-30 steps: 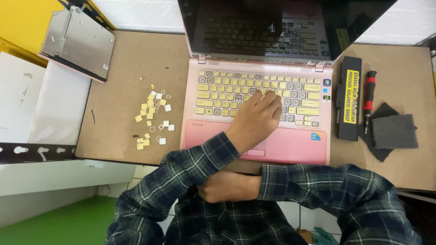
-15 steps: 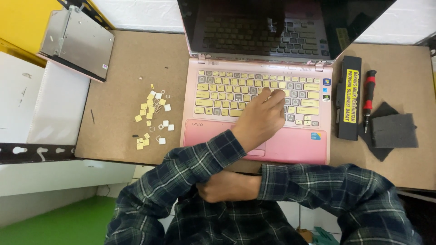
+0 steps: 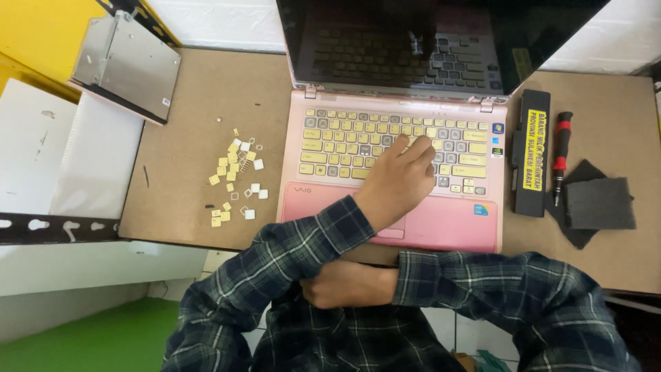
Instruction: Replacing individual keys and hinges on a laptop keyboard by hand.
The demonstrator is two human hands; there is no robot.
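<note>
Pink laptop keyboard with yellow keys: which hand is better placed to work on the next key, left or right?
Left, probably. The left hand rests on the pink laptop's yellow-keyed keyboard, fingertips on the middle rows. The right hand is tucked at the table edge under the left forearm, off the keys.

A flat silver metal drive caddy lies at the brown board's far left corner. Right of centre sit a long black battery pack, a red-and-black screwdriver and dark grey foam pieces.

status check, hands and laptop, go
Left hand fingers on laptop keyboard. Right hand tucked under left arm, empty. Loose keycaps left of laptop.
</note>
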